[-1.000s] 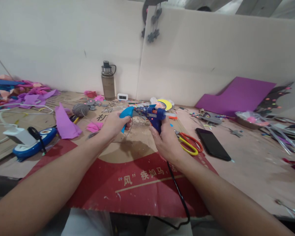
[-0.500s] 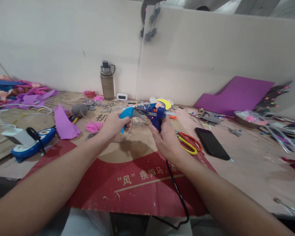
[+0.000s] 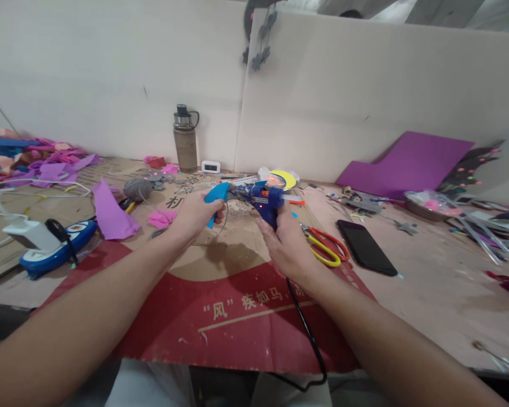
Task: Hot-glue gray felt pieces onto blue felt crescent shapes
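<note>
In the middle of the head view, my left hand (image 3: 199,213) pinches a piece of blue felt-like material (image 3: 216,199). A thin strand hangs below those fingers. My right hand (image 3: 289,240) is wrapped around the grip of a blue hot glue gun (image 3: 268,202), with a small red light on its body and a clear glue stick at its rear. The gun's nozzle points left and is at the blue piece; whether they touch I cannot tell. From the grip a black cord (image 3: 307,328) runs down over the table edge.
Red-and-yellow scissors (image 3: 328,247) and a black phone (image 3: 366,247) lie right of my right hand. A red-printed cardboard sheet (image 3: 237,339) covers the front. Left are a blue-and-white power strip (image 3: 59,249) and purple material (image 3: 112,212). A water bottle (image 3: 185,141) stands behind.
The glue gun has shifted slightly, its nozzle now closer against the blue piece. A grey piece seen beside the nozzle before is no longer distinct. My left hand has barely moved.
</note>
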Available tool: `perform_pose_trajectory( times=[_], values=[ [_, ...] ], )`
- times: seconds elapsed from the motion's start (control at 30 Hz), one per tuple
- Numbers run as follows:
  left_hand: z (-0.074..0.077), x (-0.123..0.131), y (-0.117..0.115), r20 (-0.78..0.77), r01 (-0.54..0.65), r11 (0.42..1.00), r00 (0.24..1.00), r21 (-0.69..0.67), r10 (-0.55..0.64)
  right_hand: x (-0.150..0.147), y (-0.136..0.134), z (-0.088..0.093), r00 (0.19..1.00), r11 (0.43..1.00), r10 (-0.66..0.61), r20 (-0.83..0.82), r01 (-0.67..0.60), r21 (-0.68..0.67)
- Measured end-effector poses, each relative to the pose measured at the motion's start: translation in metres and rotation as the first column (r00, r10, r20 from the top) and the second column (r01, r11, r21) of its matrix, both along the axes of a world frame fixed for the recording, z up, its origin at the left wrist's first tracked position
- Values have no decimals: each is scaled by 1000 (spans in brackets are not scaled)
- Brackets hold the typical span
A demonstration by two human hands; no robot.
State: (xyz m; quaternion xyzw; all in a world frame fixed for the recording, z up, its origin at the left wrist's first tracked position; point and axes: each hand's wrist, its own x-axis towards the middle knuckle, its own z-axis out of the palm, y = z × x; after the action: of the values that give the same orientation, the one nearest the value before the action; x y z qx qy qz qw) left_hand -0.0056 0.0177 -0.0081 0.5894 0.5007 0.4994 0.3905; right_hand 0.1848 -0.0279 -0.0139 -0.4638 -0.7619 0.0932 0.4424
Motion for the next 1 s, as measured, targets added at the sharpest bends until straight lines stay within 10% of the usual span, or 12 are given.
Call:
perform_pose_trajectory(
  times=[1.0],
  values=[
    [1, 2, -2, -7, 20, 1000, 1000, 17, -20, 0, 0, 0, 999, 999, -45, 9, 45, 5]
  ],
)
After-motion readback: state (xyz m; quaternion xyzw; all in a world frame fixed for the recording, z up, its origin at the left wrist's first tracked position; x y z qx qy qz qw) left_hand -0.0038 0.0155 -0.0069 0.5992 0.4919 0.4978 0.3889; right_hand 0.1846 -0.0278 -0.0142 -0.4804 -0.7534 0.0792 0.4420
